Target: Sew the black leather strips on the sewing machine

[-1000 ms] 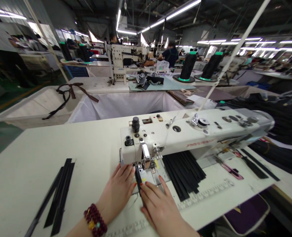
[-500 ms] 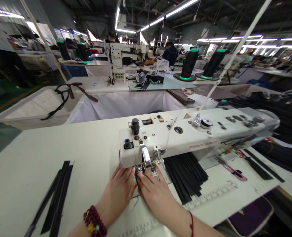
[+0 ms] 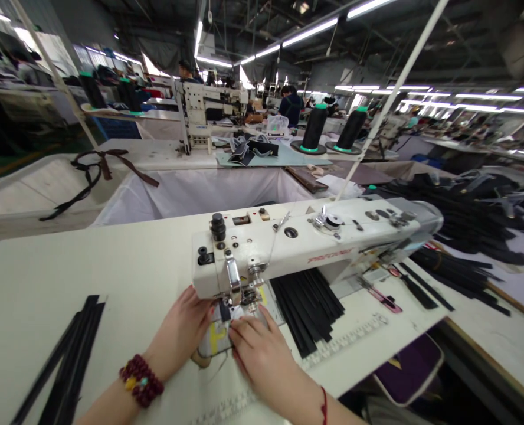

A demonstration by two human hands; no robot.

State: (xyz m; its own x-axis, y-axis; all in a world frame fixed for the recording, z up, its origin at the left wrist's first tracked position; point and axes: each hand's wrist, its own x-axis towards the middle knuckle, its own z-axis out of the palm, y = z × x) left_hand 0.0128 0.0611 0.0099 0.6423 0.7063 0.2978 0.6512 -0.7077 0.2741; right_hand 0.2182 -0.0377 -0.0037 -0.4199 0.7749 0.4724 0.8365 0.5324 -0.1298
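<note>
A white sewing machine [image 3: 284,262] stands on the table before me. A short piece of black strip [image 3: 223,311] shows under its head, beside the presser foot. Just left of that piece is my left hand [image 3: 180,327], thumb and fingers pressed together, partly behind the machine head; what they hold is hidden. My right hand [image 3: 262,351] lies with fingers stretched out over the metal needle plate [image 3: 213,342], which bears yellow marks. Its fingertips are close to the presser foot. A bundle of black strips [image 3: 304,310] lies under the machine arm, right of my right hand.
More black strips [image 3: 74,360] lie at the table's left. Pink-handled snips [image 3: 383,299] and a clear ruler [image 3: 350,339] are at the right. Behind the table stands a white-lined bin [image 3: 191,189]. Thread cones [image 3: 315,127] and a co-worker [image 3: 290,106] are farther back.
My view has shifted, so the machine appears farther left. My hands have moved apart, uncovering the yellow-marked plate and the short black piece between them.
</note>
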